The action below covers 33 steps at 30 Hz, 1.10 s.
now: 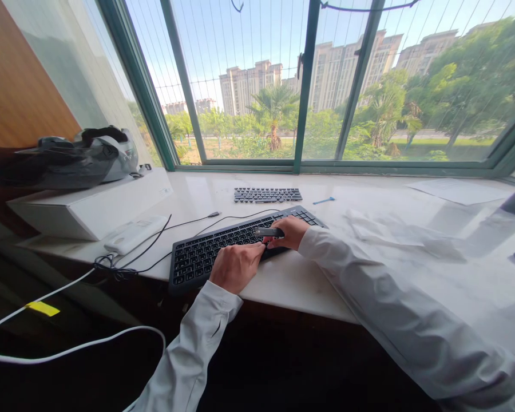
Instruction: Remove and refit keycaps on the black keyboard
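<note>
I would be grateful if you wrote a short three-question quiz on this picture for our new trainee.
1. Multiple choice: which hand holds the small dark object? A) left; B) right; C) neither.
2. True or false: from the wearer's view, the white box stands to the left of the long keyboard.
3. Fill in the blank: the separate block of keys lies between the long keyboard and the ____.

Key:
1. B, the right hand.
2. True.
3. Window.
</note>
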Each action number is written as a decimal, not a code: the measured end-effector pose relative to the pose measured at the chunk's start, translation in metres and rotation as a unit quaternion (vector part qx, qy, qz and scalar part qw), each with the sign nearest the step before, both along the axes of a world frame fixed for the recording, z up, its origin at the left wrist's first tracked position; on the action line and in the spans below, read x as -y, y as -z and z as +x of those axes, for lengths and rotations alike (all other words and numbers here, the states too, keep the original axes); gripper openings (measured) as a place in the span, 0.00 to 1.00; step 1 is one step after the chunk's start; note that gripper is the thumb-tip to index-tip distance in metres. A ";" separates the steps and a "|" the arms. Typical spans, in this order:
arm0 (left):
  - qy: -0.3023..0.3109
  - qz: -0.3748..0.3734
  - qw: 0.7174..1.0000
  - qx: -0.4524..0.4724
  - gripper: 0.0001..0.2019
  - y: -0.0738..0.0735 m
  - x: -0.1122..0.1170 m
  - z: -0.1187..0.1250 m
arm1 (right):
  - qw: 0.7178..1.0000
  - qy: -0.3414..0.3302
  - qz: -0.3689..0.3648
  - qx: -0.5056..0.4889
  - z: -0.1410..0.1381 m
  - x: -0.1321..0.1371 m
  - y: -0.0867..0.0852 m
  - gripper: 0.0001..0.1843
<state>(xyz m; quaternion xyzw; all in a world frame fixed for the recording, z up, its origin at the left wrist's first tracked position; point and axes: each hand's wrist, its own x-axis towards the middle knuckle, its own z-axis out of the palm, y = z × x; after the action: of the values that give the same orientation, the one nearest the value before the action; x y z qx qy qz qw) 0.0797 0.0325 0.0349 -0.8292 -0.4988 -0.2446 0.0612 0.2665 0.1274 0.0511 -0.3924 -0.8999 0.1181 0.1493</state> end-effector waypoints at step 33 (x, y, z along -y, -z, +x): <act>-0.051 0.070 0.990 0.110 0.12 0.014 0.002 0.002 | 0.996 -0.015 -0.002 -0.085 0.000 -0.002 0.006 0.12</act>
<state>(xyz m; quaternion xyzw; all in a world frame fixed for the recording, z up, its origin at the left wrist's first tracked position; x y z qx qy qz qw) 0.0821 0.0309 0.0210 -0.7644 -0.5260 -0.3651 0.0758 0.2667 0.1291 0.0447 -0.3675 -0.8895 0.1554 0.2228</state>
